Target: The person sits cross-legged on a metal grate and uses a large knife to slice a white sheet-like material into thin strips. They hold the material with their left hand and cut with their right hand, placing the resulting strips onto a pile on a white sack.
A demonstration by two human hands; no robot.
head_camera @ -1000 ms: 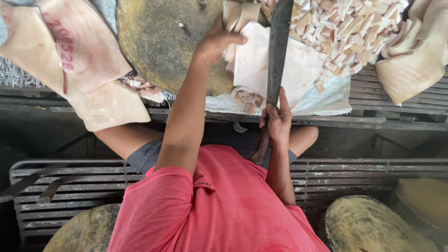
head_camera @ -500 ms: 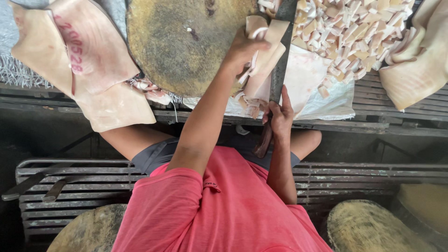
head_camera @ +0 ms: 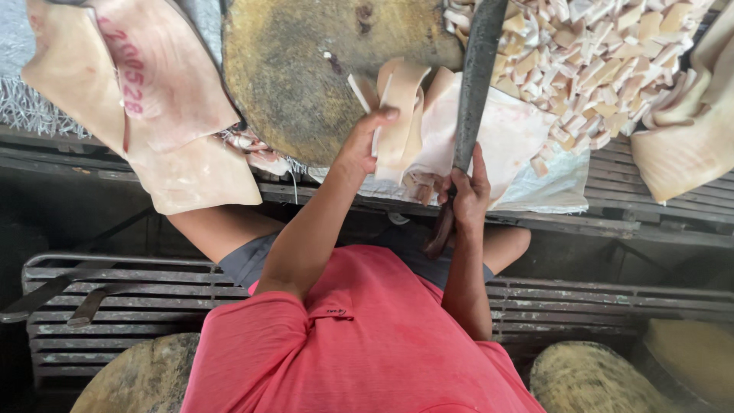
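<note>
- Pale pork-skin strips stood bunched at the near edge of the round wooden chopping block, partly over a flat pale skin sheet.
- Left hand gripped the strips, fingers curled around the bunch.
- Right hand was wrapped tight around the dark handle of a long cleaver; blade ran away from the body, just right of the strips, over the sheet.
- Heap of small cut skin pieces lay beyond the blade, on the right.
- Large skin slabs with a red stamp hung over the slatted worktop at far left; another folded slab sat at far right.
- White plastic sheet lay under the pile, draped over the worktop edge.
- Person wore a red shirt.
- Two more round blocks showed low in the view.
</note>
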